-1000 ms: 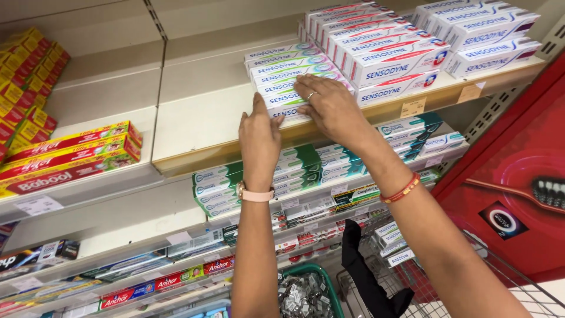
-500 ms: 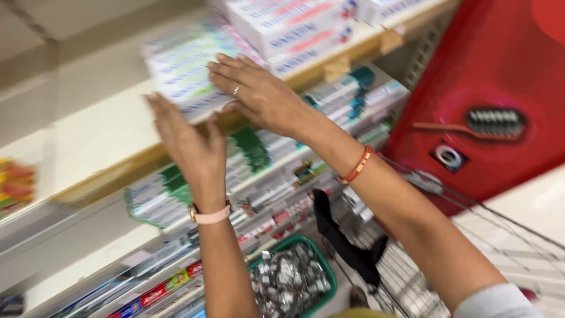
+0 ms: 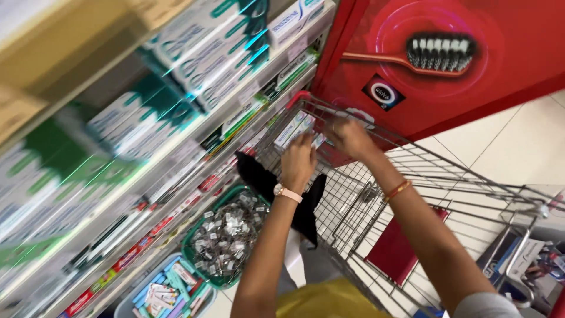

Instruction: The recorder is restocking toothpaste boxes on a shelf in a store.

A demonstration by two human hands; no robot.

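Both forearms rise from the bottom of the frame toward its centre, reaching out over a wire cart (image 3: 447,194). The left hand (image 3: 299,160), with a pale watch (image 3: 287,193) on its wrist, is curled, fingers closed on a stack of white-and-teal boxes (image 3: 292,128) held above the cart's far end. The right hand (image 3: 352,138), an orange bangle (image 3: 397,189) on its wrist, grips the same stack from the other side, fingers bent. A black cloth (image 3: 259,176) hangs over the cart rim. Left of the arms a green basket (image 3: 226,232) sits low by the shelf (image 3: 118,135) of blurred boxes. A red panel (image 3: 471,76) fills the upper right.
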